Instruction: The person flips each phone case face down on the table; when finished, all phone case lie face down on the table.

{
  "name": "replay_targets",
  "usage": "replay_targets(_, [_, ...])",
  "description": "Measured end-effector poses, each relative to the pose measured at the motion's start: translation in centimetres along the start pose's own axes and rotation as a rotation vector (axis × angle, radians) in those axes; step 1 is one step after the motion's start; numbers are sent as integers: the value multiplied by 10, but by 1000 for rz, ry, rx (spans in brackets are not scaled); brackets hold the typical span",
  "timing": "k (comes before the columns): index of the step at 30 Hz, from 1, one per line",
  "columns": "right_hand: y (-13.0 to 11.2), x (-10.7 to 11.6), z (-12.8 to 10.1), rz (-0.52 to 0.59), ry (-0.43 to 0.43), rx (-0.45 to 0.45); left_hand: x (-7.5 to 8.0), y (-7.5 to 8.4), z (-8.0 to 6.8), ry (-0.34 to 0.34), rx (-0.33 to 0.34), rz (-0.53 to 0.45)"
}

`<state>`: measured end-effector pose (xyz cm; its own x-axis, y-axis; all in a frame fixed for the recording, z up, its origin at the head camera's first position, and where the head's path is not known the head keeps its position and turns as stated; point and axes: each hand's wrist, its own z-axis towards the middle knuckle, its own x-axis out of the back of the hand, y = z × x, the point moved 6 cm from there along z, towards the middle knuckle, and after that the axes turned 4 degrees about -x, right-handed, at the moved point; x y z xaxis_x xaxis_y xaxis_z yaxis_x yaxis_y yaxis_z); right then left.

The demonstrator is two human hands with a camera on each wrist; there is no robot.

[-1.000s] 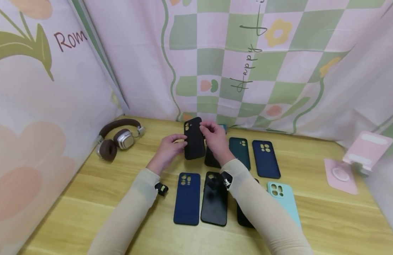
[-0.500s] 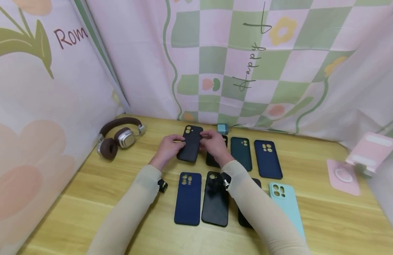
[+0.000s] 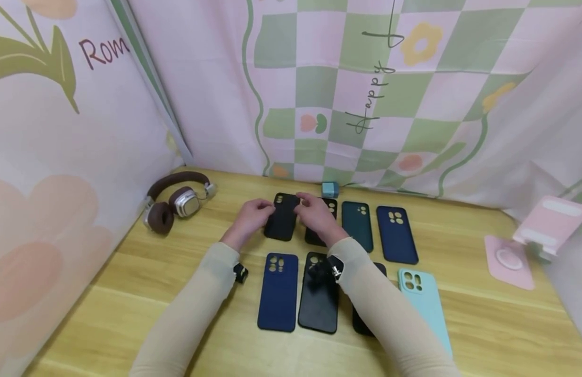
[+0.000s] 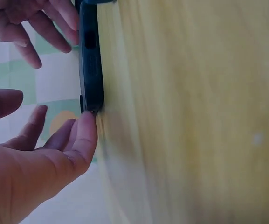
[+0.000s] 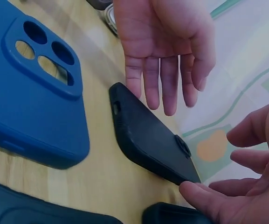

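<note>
A black phone case (image 3: 281, 222) lies flat on the wooden table at the left end of the back row, camera cutouts toward the curtain. Along its left side is my left hand (image 3: 253, 217); in the left wrist view a fingertip touches the corner of the case (image 4: 91, 60), with the thumb held apart. My right hand (image 3: 316, 214) is on the other side, partly covering a second black case (image 3: 331, 207). In the right wrist view, one right finger meets the edge of the case (image 5: 148, 135) while the other fingers stay loosely spread. Neither hand grips it.
Dark green (image 3: 359, 230) and navy (image 3: 398, 241) cases continue the back row. In front lie a blue case (image 3: 277, 298), black cases, one partly under my right sleeve, and a mint case (image 3: 427, 298). Headphones (image 3: 184, 204), a blue charger (image 3: 329, 189) and a pink stand (image 3: 512, 262) surround them.
The black case, earlier held tilted up between both hands, has come down flat onto the table. My fingers have loosened from its sides.
</note>
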<state>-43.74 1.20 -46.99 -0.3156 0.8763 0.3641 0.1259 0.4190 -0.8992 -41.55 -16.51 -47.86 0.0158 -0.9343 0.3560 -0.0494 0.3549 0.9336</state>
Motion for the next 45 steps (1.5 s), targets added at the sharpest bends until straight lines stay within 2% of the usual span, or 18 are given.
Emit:
replay_targets(4, [4,12,-4,24,-24,1,-8,13,-4,-32,-33,34])
replay_targets(7, [7,22,-6,49,-18,-4,-17,22,-7,-78,-57,19])
replay_targets(11, [9,37,-9,59,23,7,-35,34,-12,-196,-80,-11])
replay_targets(14, [10,48,-13,50,68,28,-51,39,-17,-303,-65,7])
replay_targets(17, [12,56,-17,14,107,49,-63,40,-19,-351,-32,39])
replay_targets(20, [14,60,-20,-33,124,60,-69,41,-20,-349,-9,66])
replay_targets(26, [16,60,-27,-38,130,60,-79,41,-20,-361,11,103])
replay_targets(30, [16,60,-32,-37,132,49,-86,44,-20,-366,-8,115])
replay_targets(32, [14,60,-33,-31,146,52,-84,47,-20,-348,-26,109])
replay_targets(35, [13,63,-34,-7,174,62,-79,51,-20,-293,-48,45])
replay_targets(40, [12,67,-36,82,194,56,-75,59,-20,-219,-95,-163])
replay_targets(42, [10,67,-37,119,197,53,-75,61,-20,-179,-113,-196])
replay_targets(45, [9,65,-37,150,202,61,-76,62,-21,-125,-130,-187])
